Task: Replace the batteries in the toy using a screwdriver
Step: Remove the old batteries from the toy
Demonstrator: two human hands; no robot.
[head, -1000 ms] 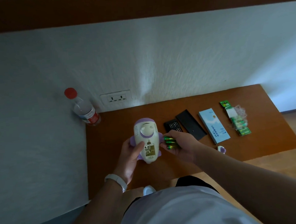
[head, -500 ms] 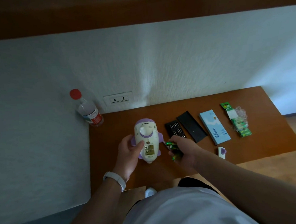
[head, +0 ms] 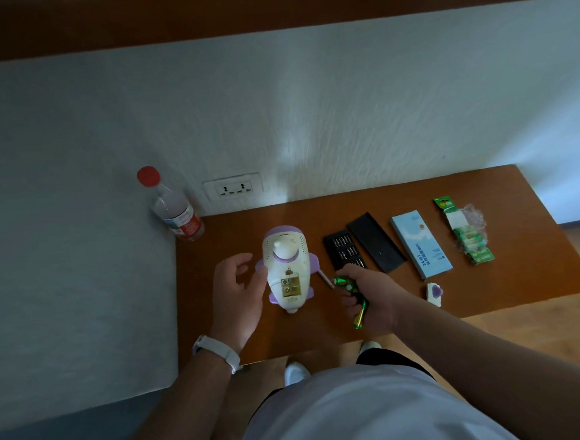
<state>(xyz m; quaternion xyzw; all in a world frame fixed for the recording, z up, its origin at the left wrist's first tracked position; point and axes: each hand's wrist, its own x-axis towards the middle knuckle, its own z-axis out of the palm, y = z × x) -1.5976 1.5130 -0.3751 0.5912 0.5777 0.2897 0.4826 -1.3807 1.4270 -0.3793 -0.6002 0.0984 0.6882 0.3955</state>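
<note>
— What are the hands doing?

— The right hand (head: pixel 369 296) is curled around a few green batteries (head: pixel 347 283). Two round ends show at the thumb side, and one battery sticks out below the fingers, slanting down toward the person.

— And the left hand?

— The left hand (head: pixel 238 292) is slack, fingers spread and only loosely bent, holding nothing. Its palm faces the left side of the toy (head: pixel 286 264), with the thumb just beside the purple wing. I cannot tell whether it touches.

— Where is the toy?

— On the brown table (head: pixel 508 273), toward the left end, between the two hands. Its long axis runs from the person to the wall: the purple-capped end points at the wall, the narrow white tip at the person. The battery slot (head: pixel 291 286) faces up, uncovered, with metal contacts showing.

— Anything between the toy and the right hand?

— A thin pale tool (head: pixel 326 279) slants beside the toy's right wing, its near end close to the batteries. I cannot tell whether the fingers hold it.

— And the rest?

— To the right lie an open case of bits (head: pixel 344 252), its black lid (head: pixel 376 243), a blue box (head: pixel 420 245) and a pack of batteries (head: pixel 470 241). A small white and purple cover (head: pixel 434 292) sits near the right wrist.
</note>
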